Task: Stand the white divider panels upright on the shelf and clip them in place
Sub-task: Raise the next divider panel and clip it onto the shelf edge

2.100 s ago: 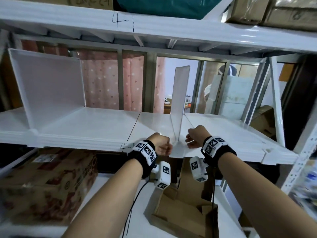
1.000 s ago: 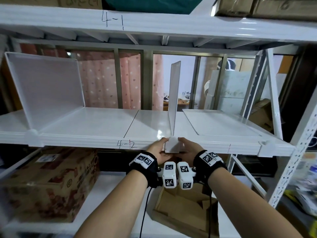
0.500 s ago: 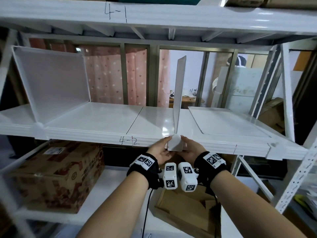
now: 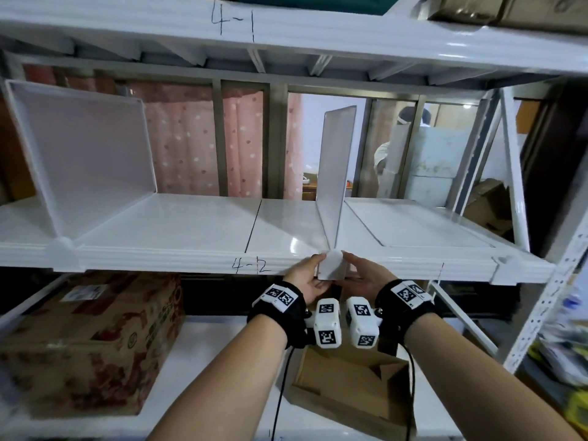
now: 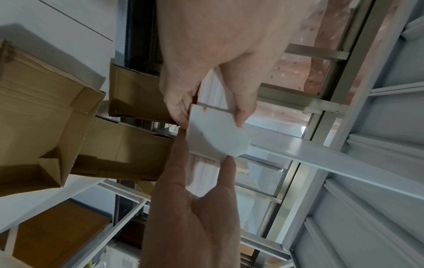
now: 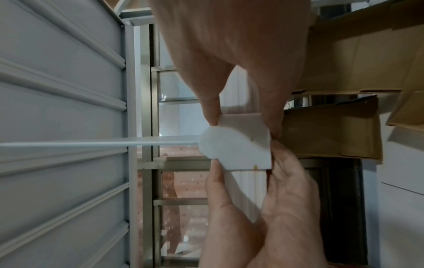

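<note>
A white divider panel stands upright mid-shelf on the white shelf marked 4-2. Its thin front edge meets a white clip on the shelf's front lip. My left hand pinches the clip's left side between thumb and fingers. My right hand pinches its right side. A second divider stands upright at the left with its own clip. A third panel lies flat on the shelf's right part.
The upper shelf, marked 4-1, hangs close overhead. On the lower shelf sit a printed carton at the left and an open cardboard box under my wrists. Metal uprights stand at the right. Behind the rack stands a person.
Both hands came down from the shelf top at the panel's foot to the front lip, where they now hold the clip. Over the last second they have hardly moved.
</note>
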A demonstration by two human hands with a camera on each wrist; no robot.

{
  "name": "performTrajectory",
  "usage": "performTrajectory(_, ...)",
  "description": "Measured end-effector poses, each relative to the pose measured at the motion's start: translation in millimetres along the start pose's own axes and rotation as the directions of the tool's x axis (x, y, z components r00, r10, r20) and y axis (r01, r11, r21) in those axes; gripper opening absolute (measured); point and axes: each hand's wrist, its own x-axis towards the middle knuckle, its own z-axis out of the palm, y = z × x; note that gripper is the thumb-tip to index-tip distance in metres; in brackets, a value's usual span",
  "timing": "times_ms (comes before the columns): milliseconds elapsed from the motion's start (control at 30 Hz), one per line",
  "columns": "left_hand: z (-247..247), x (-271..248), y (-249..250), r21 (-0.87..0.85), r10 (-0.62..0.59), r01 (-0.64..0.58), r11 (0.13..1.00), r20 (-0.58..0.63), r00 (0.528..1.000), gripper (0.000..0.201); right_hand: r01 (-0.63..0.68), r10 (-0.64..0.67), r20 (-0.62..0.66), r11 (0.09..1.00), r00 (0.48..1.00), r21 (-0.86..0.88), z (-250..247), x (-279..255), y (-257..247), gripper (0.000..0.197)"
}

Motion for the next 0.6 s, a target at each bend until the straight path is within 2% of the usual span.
performTrajectory(100,-17,1,8,0.000,0.015,-0.015,1.000,0.000,1.000,0.020,0.022,-0.019,0.036,0.996,0.999,-0.084,22,-5,5,0.032)
performTrajectory(200,-39,-2,23,-0.006,0.039,-0.039,0.999,-0.027,0.999,0.017,0.074,-0.078,0.065,0.996,0.995,0.056,47,2,13,0.025)
performTrajectory(300,-64,-5,37,0.008,0.081,-0.081,0.997,-0.053,0.995,0.030,0.076,-0.085,0.099,0.993,0.991,0.091,76,5,20,0.022)
performTrajectory(367,-76,-7,43,0.012,0.087,-0.087,0.996,-0.039,0.995,0.029,0.079,-0.091,0.094,0.989,0.991,0.122,89,8,24,0.028)
performTrajectory(467,-87,-9,51,0.024,0.091,-0.091,0.996,-0.020,0.996,0.029,0.046,-0.061,0.085,0.984,0.995,0.172,103,12,25,0.046)
performTrajectory(533,-89,-9,54,0.057,0.094,-0.092,0.994,-0.025,0.995,0.038,-0.006,-0.011,0.084,0.981,0.996,0.195,108,11,23,0.047)
performTrajectory(600,-91,-10,57,0.086,0.097,-0.094,0.992,-0.034,0.995,0.036,-0.058,0.046,0.067,0.980,0.997,0.191,110,12,22,0.048)
